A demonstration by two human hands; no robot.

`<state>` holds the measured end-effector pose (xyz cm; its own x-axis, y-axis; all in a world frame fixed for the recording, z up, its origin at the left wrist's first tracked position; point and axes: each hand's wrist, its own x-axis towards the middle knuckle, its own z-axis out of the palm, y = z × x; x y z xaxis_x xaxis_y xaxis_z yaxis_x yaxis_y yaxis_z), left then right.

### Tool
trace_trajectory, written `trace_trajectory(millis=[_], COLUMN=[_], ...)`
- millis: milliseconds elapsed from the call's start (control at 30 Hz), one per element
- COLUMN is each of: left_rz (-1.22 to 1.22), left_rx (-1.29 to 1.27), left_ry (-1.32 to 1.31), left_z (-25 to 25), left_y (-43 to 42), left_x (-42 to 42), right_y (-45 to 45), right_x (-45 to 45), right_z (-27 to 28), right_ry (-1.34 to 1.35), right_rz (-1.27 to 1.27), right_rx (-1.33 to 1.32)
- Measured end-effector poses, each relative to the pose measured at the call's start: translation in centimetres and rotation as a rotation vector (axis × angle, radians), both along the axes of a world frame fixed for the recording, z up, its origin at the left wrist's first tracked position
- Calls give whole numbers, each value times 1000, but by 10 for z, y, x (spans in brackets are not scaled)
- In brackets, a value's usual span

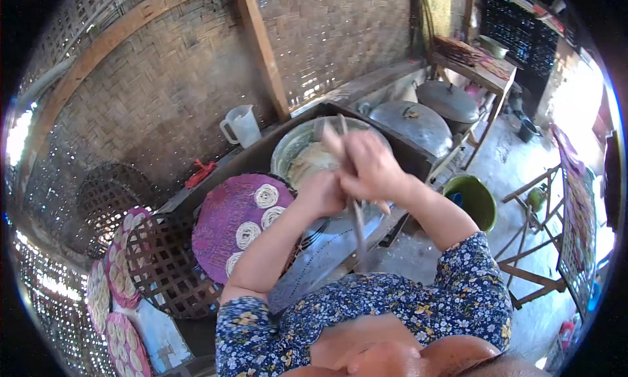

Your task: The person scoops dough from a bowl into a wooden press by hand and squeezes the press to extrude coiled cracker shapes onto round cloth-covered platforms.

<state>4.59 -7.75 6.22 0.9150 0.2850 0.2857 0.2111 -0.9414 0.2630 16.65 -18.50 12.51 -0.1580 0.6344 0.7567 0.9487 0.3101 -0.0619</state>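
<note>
My right hand (371, 162) is wrapped around a long brownish stick (358, 230), smeared by motion. My left hand (322, 192) is closed just below it, against the same stick, with its fingers mostly hidden. Behind both hands is a large round basin (282, 156) holding a pale, doughy mass (315, 161). Left of my left forearm lies a round purple mat (219, 230) bearing several pale coiled noodle rounds (248, 235). Under the hands is a metal surface with rows of small holes (314, 262).
A dark woven basket (171, 266) and more mats with rounds (123, 282) lie at left. A clear plastic jug (243, 126) stands by the woven wall. Lidded pots (418, 128), a green tub (474, 200) and a wooden rack (533, 272) are at right.
</note>
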Motion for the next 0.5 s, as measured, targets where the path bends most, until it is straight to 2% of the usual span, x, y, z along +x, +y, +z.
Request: trace_trajectory(millis=[33,67,133,167,233,300,500], left_rz=[-242,-197,-109,-46,-103,-193,-171], left_rx=[-151,-113,-31,51,112,139,263], left_ry=[-286,-166,92,228,70,-140,-165], left_z=[5,3,14,31,29,18,-2], left_y=[-9,-14,-31,-46,-49,-47,-48], left_x=[-7,-7,-15,-22,-22,-21,-27], right_y=[-19,-29,-52,-55,-61,-69,-96], right_x=[-14,-19,-27,-25,-13,-10,-7], right_z=[7,8,27,30,31,33,29], right_ry=[-58,-84,95,189,411,475,636], right_rz=[116,150,-67,-101,-71,-131,-207], right_rx=[-3,-187,-556,-531,-469,-421,-408])
